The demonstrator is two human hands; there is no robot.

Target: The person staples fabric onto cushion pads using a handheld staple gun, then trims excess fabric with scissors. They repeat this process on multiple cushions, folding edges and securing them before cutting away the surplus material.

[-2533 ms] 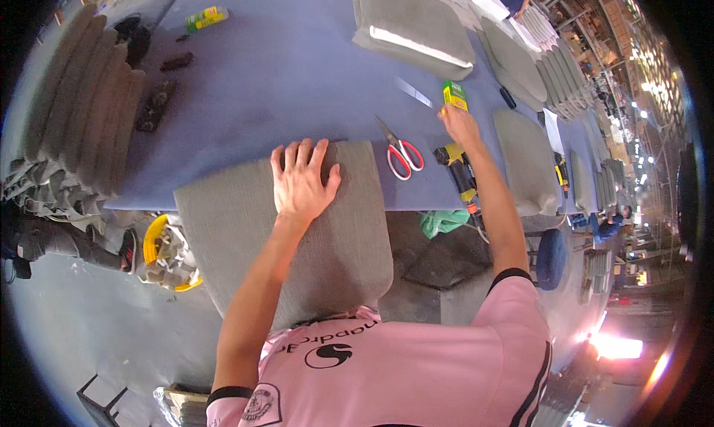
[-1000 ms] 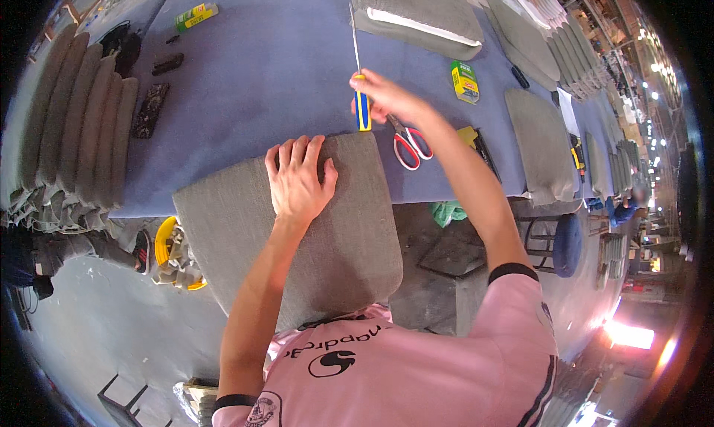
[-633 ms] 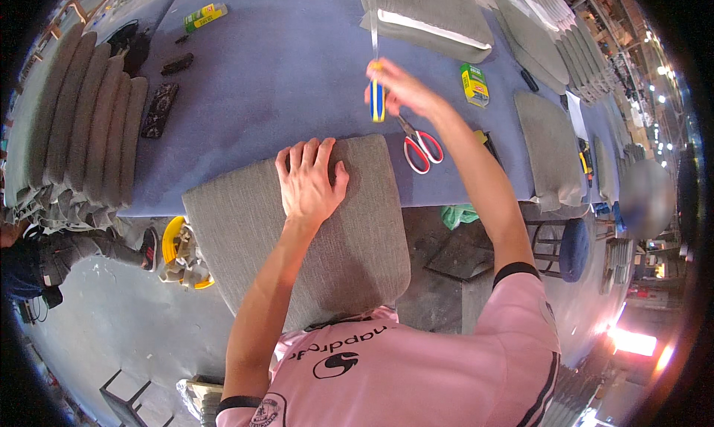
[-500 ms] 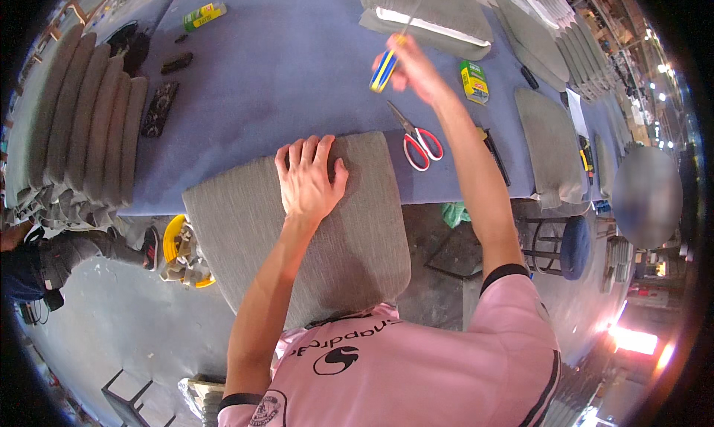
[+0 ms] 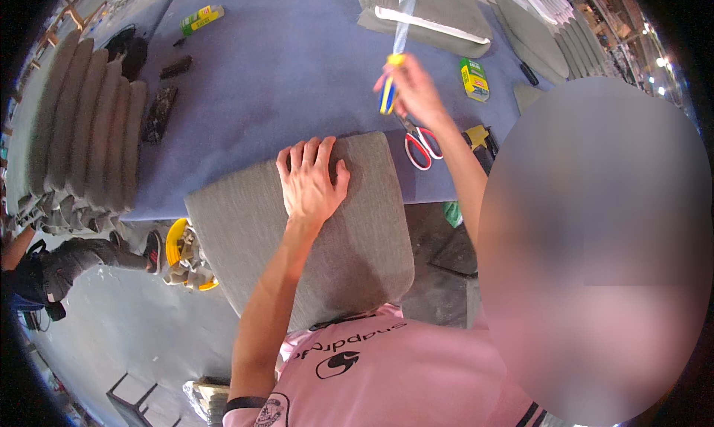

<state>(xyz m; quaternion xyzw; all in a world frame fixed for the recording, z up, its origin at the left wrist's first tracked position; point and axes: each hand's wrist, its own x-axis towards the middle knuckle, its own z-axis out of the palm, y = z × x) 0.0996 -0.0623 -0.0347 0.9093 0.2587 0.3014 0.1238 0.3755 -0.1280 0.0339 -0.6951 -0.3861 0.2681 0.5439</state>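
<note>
My left hand [image 5: 314, 185] lies open, palm down, on a grey fabric seat cushion [image 5: 357, 241], its fingers spread near the far edge. The cushion spans from the table edge toward my body. My right hand [image 5: 411, 90] is raised over the table, closed around a blue-and-yellow handle [image 5: 387, 96]. From that handle a long, flat, light metal blade [image 5: 405, 14] points away from me; its exact kind is unclear. Below my right hand lie red-and-white-handled scissors [image 5: 421, 149], partly covered by the hand.
Stacked grey cushions [image 5: 82, 122] stand at the left. Another cushion [image 5: 428, 26] lies at the far side, near a green-and-yellow box [image 5: 474, 79]. A similar package [image 5: 202, 18] lies far left. A yellow-and-black tool [image 5: 482, 141] sits by my forearm. A person's legs [image 5: 97, 254] show lower left. A blur covers the right.
The handled tool has moved slightly toward me and its blade now shows broad and long. A large blurred area covers the right side. My left hand stays on the cushion.
</note>
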